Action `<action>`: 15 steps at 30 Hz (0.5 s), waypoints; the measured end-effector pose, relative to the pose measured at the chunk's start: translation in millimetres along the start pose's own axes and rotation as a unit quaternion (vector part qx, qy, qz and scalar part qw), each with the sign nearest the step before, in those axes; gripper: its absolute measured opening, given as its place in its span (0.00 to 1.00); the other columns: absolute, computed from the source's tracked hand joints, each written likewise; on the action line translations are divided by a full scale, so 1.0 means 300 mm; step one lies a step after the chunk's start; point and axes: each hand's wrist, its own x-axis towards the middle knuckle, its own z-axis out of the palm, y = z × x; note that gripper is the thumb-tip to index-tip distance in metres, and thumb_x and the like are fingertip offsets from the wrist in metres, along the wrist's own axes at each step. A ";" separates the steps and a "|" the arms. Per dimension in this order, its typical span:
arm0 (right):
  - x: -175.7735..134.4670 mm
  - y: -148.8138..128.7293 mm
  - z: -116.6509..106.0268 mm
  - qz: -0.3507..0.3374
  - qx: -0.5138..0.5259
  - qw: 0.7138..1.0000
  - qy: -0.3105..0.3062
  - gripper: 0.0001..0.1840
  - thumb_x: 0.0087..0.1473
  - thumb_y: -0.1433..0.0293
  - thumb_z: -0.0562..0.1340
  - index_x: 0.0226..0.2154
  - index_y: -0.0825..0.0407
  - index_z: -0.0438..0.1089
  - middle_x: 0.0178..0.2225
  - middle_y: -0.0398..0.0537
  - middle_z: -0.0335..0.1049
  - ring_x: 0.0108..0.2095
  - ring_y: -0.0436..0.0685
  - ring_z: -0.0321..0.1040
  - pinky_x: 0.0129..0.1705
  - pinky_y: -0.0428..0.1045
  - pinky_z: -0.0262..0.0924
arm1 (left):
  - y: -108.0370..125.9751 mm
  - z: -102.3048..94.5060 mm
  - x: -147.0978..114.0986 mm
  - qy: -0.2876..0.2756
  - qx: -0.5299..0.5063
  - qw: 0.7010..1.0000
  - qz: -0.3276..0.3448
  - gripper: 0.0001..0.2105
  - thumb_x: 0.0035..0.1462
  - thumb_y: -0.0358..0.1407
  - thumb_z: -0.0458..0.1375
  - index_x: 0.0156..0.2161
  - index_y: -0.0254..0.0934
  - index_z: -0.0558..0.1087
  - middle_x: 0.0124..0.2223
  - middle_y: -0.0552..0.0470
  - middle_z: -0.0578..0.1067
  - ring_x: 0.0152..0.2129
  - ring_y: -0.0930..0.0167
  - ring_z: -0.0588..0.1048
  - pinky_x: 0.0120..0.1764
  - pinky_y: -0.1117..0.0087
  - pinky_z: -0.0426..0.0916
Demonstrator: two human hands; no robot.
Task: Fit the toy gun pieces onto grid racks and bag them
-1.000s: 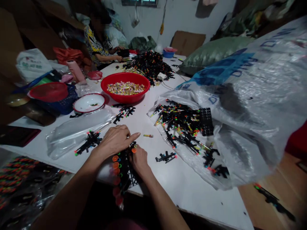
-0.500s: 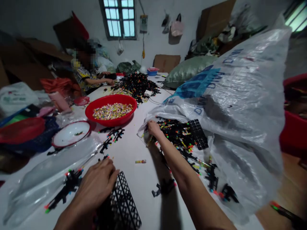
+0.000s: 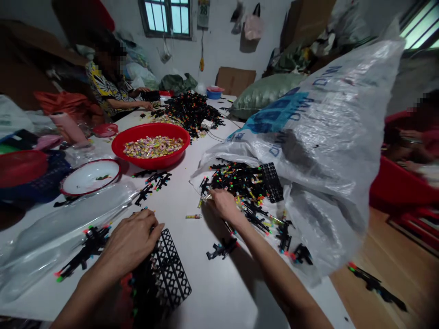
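Observation:
My left hand [image 3: 135,235] curls over the far end of a black plastic lattice rack [image 3: 171,269], thumb along its side; its fingertips are partly hidden. My right hand [image 3: 224,205] is at the mouth of a big white woven sack [image 3: 295,119], fingers pinched around something small and pale, too unclear to name. Beside it, black toy guns [image 3: 236,178] with coloured tips and small candy-filled tubes spill out of the sack. A single candy tube [image 3: 193,216] lies between my hands. One toy gun [image 3: 221,249] rests nearer me; another [image 3: 85,246] lies left of my left hand.
A red basin [image 3: 151,157] of small candy pieces and a white enamel bowl [image 3: 91,178] stand at left. Farther back, a person [image 3: 113,91] sits by a black heap of toy guns [image 3: 192,114]. Another person sits at right. A toy gun [image 3: 377,283] lies on the floor.
My right hand has drawn back from the sack's opening towards me, its fingers pinched. The left hand stays on the rack. The whole view has shifted, showing more of the right side.

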 end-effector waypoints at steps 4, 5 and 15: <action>0.017 -0.136 0.071 0.119 0.015 0.992 -0.032 0.13 0.59 0.69 0.53 0.46 0.55 0.63 0.39 0.57 0.72 0.40 0.58 0.71 0.38 0.48 0.61 | 0.002 -0.006 -0.023 0.076 -0.001 0.997 0.015 0.20 0.61 0.43 0.42 0.39 0.35 0.74 0.48 0.42 0.73 0.46 0.60 0.70 0.50 0.57 0.61; 0.033 -0.152 0.085 0.134 0.014 0.990 -0.030 0.13 0.60 0.70 0.52 0.46 0.56 0.63 0.39 0.59 0.72 0.41 0.59 0.71 0.38 0.49 0.61 | 0.004 -0.010 -0.032 0.109 -0.003 0.994 0.018 0.20 0.61 0.44 0.43 0.41 0.35 0.74 0.52 0.42 0.71 0.49 0.60 0.68 0.52 0.56 0.59; 0.137 -0.134 0.073 0.184 0.029 0.982 -0.023 0.18 0.60 0.69 0.52 0.50 0.61 0.61 0.44 0.67 0.70 0.46 0.62 0.69 0.43 0.51 0.62 | 0.046 -0.034 -0.046 0.026 0.065 0.995 0.071 0.20 0.63 0.42 0.44 0.30 0.35 0.73 0.34 0.44 0.75 0.43 0.60 0.68 0.48 0.55 0.58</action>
